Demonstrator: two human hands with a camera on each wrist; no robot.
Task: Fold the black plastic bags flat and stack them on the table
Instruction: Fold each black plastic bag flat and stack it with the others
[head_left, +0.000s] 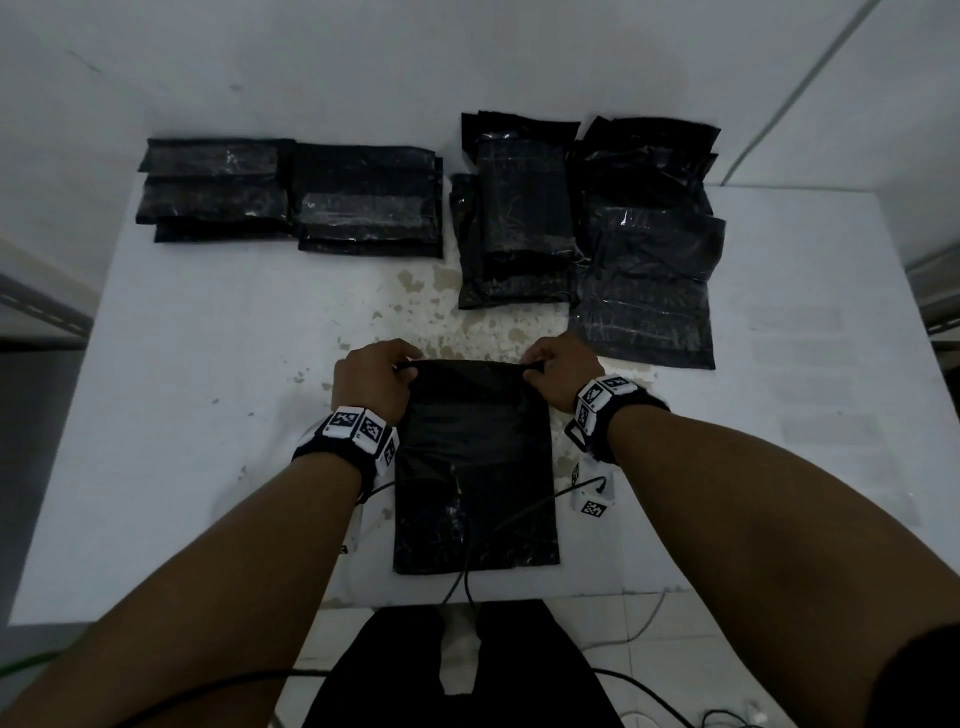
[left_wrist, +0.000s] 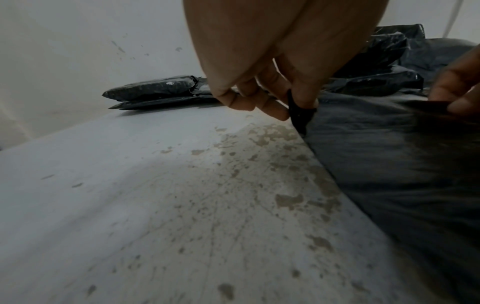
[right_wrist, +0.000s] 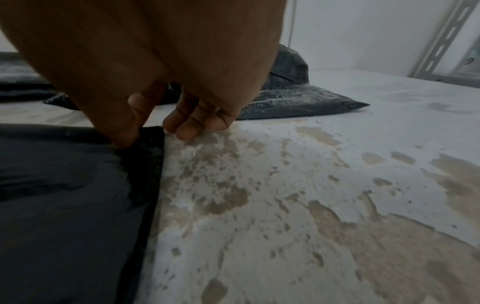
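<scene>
A black plastic bag (head_left: 475, 467) lies lengthwise on the white table (head_left: 208, 389), its near edge close to the table's front. My left hand (head_left: 374, 376) pinches the bag's far left corner (left_wrist: 301, 115) between thumb and fingers. My right hand (head_left: 558, 371) pinches the far right corner (right_wrist: 145, 139), with the other fingers (right_wrist: 197, 123) touching the table. The far edge is lifted slightly between both hands. Folded black bags sit in two piles at the back left (head_left: 291, 195). Unfolded bags lie heaped at the back right (head_left: 587, 234).
The tabletop (right_wrist: 285, 195) has worn brown patches around the bag. A small white marker cube (head_left: 592, 499) and cables lie near my right wrist. A wall runs behind the table, and a metal shelf post (right_wrist: 441, 41) stands at the far right.
</scene>
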